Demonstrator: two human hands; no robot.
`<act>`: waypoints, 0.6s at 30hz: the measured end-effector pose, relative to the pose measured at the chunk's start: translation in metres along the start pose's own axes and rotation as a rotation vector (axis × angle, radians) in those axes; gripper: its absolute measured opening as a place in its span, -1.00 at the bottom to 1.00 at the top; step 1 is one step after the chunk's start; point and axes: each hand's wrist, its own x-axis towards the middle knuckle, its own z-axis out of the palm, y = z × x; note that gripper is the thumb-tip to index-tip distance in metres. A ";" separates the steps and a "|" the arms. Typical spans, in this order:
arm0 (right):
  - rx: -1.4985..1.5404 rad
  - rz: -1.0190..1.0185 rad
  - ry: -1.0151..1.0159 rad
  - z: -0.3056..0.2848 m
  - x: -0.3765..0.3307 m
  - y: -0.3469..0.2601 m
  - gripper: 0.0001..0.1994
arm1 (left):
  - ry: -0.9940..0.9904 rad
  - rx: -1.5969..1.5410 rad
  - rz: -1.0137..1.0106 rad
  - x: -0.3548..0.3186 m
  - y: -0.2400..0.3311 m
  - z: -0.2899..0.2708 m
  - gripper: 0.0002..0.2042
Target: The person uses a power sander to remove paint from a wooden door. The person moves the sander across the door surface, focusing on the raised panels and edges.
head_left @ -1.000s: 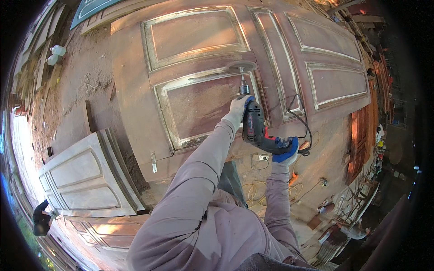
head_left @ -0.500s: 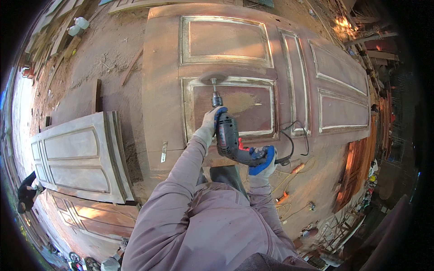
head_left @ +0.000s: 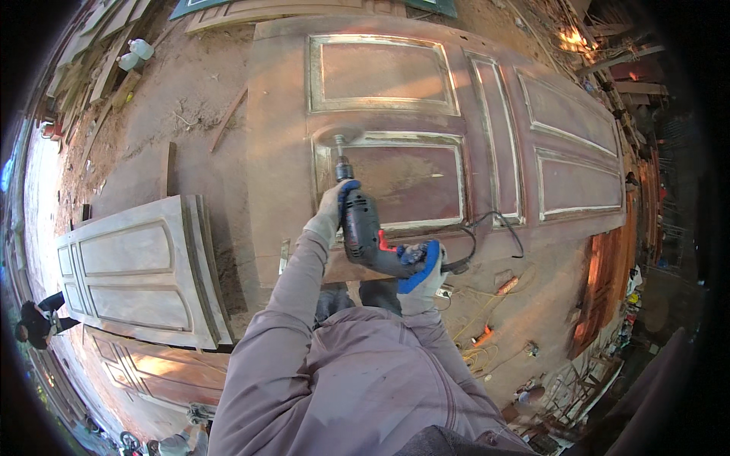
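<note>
A black power drill (head_left: 360,232) with a red trigger is in both my gloved hands. My left hand (head_left: 331,205) wraps round the front of its body, just behind the chuck. On the rear handle, my right hand (head_left: 427,272) is closed, with its blue glove palm showing. A round disc (head_left: 338,135), blurred as if spinning, sits at the drill's tip. It lies over the far left corner of the near panel's moulding on a large brown wooden door (head_left: 277,152). The mouldings show pale, whitish edges; a lighter patch marks the near panel.
A black cord (head_left: 475,235) trails from the drill across the door's near edge. Pale panelled doors (head_left: 137,266) lean in a stack at left. Orange tools (head_left: 483,335) and yellow cord lie on the ground at right. A person (head_left: 39,319) is at the far left edge.
The drill and both hands have moved left, carrying the disc along the panel's far moulding to its left corner. My view has shifted slightly.
</note>
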 end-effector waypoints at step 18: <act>-0.113 0.037 -0.047 0.022 0.006 -0.018 -0.75 | -0.080 -0.107 0.002 -0.016 0.010 0.003 -0.81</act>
